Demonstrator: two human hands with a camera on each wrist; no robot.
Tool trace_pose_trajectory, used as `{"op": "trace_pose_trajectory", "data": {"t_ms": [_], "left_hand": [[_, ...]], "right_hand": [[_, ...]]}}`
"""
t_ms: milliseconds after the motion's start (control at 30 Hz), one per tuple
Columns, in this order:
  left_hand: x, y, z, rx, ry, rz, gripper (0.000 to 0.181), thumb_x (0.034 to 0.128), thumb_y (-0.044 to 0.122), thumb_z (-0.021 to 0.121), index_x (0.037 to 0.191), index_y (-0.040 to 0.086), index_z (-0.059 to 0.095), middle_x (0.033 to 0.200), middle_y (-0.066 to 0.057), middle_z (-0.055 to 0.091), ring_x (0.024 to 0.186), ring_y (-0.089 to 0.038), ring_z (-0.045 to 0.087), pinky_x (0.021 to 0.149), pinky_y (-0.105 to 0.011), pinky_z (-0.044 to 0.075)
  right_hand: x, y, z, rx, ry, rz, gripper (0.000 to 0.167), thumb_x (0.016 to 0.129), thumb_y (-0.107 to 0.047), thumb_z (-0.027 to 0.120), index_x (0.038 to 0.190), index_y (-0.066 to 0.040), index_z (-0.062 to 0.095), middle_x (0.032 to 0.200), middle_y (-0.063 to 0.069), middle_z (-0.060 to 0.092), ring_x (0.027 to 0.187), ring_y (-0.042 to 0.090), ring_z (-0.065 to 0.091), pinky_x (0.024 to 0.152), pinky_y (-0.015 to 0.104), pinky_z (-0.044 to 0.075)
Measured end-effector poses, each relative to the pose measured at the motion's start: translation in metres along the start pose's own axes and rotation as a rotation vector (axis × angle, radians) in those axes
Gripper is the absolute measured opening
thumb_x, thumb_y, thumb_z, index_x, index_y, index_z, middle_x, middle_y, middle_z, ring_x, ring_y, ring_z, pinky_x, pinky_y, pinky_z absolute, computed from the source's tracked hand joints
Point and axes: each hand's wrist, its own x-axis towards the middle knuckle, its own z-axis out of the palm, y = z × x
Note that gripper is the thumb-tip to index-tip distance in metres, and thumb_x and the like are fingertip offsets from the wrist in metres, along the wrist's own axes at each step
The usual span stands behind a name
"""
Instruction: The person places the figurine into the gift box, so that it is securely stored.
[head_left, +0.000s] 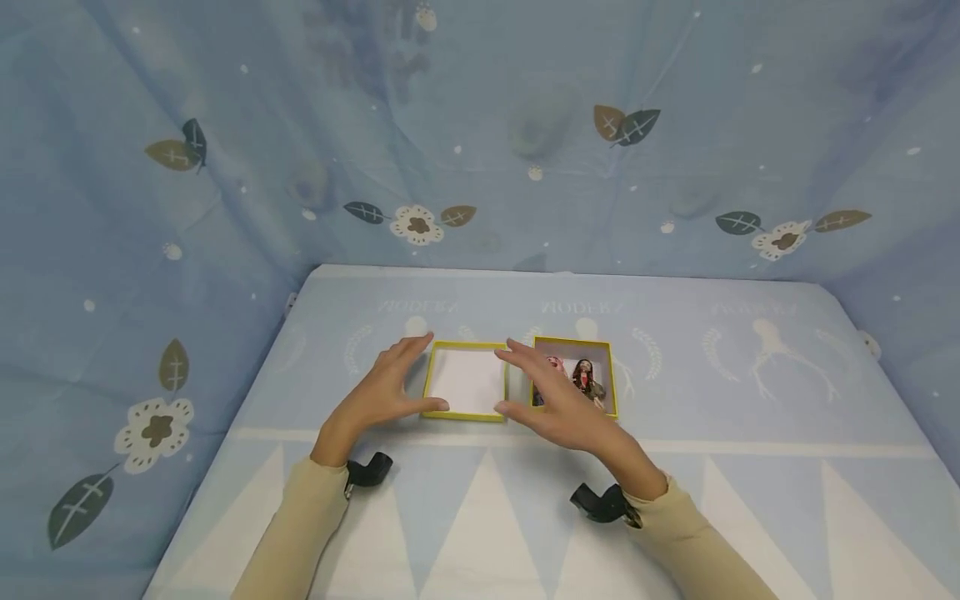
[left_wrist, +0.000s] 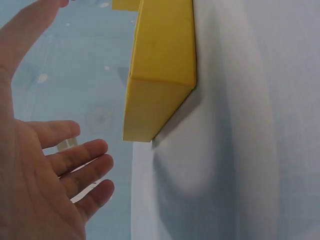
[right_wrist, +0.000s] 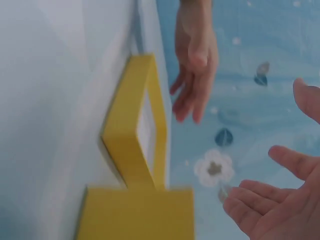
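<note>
Two shallow yellow-edged boxes lie side by side on the table in the head view. The left box shows a plain white inside; the right box holds small doll-like figures, partly covered by my right hand. My left hand hovers at the left box's left side, thumb and fingers spread. Between the two boxes, my right hand is held above the table, its fingers extended. In the left wrist view a gap separates my left hand from the yellow box wall. Neither hand holds anything.
A pale blue and white patterned cloth covers the table. Blue fabric with leaves and flowers hangs behind and at both sides. Black wrist devices sit at both sleeves.
</note>
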Motion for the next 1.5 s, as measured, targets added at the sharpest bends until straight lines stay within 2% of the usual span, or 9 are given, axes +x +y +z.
{"op": "trace_pose_trajectory", "data": {"t_ms": [233,367,467,633,867,1000,1133,1300,1500], "left_hand": [[0.002,-0.004,0.000,0.030,-0.053,-0.043,0.114,0.0684,0.058,0.082,0.154,0.006,0.029,0.156,-0.016,0.032,0.141,-0.040,0.033,0.110,-0.062,0.030],[0.002,-0.008,0.000,0.019,-0.071,-0.065,0.116,0.0663,0.060,0.083,0.155,0.008,0.028,0.157,-0.015,0.031,0.142,-0.040,0.032,0.109,-0.062,0.031],[0.002,-0.011,0.002,0.012,-0.072,-0.051,0.115,0.0657,0.059,0.084,0.154,0.007,0.030,0.156,-0.015,0.033,0.141,-0.040,0.034,0.109,-0.062,0.031],[0.004,-0.016,0.008,0.026,-0.086,-0.042,0.117,0.0635,0.060,0.085,0.152,0.005,0.033,0.155,-0.016,0.036,0.142,-0.038,0.035,0.110,-0.061,0.030],[0.004,-0.020,0.013,0.054,-0.104,-0.049,0.121,0.0613,0.063,0.084,0.153,0.006,0.031,0.155,-0.015,0.037,0.143,-0.037,0.034,0.112,-0.060,0.027],[0.003,-0.020,0.014,0.052,-0.097,-0.037,0.121,0.0610,0.063,0.085,0.153,0.005,0.031,0.154,-0.016,0.037,0.142,-0.036,0.035,0.112,-0.058,0.027],[0.003,-0.020,0.015,0.041,-0.088,-0.038,0.122,0.0604,0.061,0.086,0.152,0.003,0.031,0.154,-0.017,0.037,0.142,-0.036,0.034,0.112,-0.058,0.026],[0.003,-0.022,0.017,0.052,-0.096,-0.037,0.121,0.0619,0.060,0.086,0.153,0.003,0.030,0.154,-0.017,0.037,0.143,-0.036,0.033,0.113,-0.057,0.025],[0.002,-0.025,0.019,0.053,-0.088,-0.036,0.121,0.0637,0.060,0.084,0.154,0.004,0.028,0.155,-0.016,0.036,0.144,-0.034,0.031,0.114,-0.055,0.023]], "right_hand": [[0.014,-0.005,0.032,0.038,-0.022,0.069,0.075,0.093,-0.037,0.066,0.154,-0.013,0.030,0.162,0.015,0.019,0.150,0.033,0.018,0.114,0.060,0.025],[0.017,-0.004,0.044,0.021,0.008,0.125,0.077,0.093,-0.039,0.066,0.155,-0.013,0.027,0.163,0.018,0.016,0.150,0.036,0.018,0.113,0.062,0.026],[0.017,-0.006,0.050,0.029,0.041,0.169,0.078,0.094,-0.039,0.066,0.156,-0.013,0.026,0.163,0.018,0.013,0.150,0.036,0.015,0.113,0.063,0.025],[0.018,-0.012,0.059,0.059,0.027,0.228,0.083,0.093,-0.043,0.065,0.157,-0.012,0.022,0.164,0.017,0.006,0.152,0.034,0.004,0.115,0.062,0.021],[0.021,-0.002,0.075,-0.008,0.092,0.243,0.081,0.093,-0.040,0.066,0.154,-0.003,0.027,0.162,0.025,0.006,0.150,0.043,0.002,0.113,0.065,0.020],[0.021,0.004,0.081,-0.015,0.136,0.271,0.082,0.092,-0.039,0.066,0.153,-0.001,0.026,0.161,0.027,0.001,0.149,0.046,-0.001,0.115,0.065,0.016],[0.023,0.008,0.082,0.066,0.157,0.351,0.084,0.093,-0.039,0.065,0.155,-0.001,0.021,0.161,0.027,-0.005,0.149,0.044,-0.001,0.116,0.062,0.017],[0.025,0.010,0.083,0.144,0.146,0.423,0.087,0.093,-0.039,0.064,0.155,-0.001,0.017,0.162,0.027,-0.004,0.150,0.041,0.005,0.117,0.059,0.018],[0.027,0.017,0.086,0.146,0.121,0.434,0.089,0.094,-0.039,0.062,0.156,0.000,0.011,0.163,0.022,-0.002,0.151,0.038,0.006,0.118,0.057,0.017]]}}
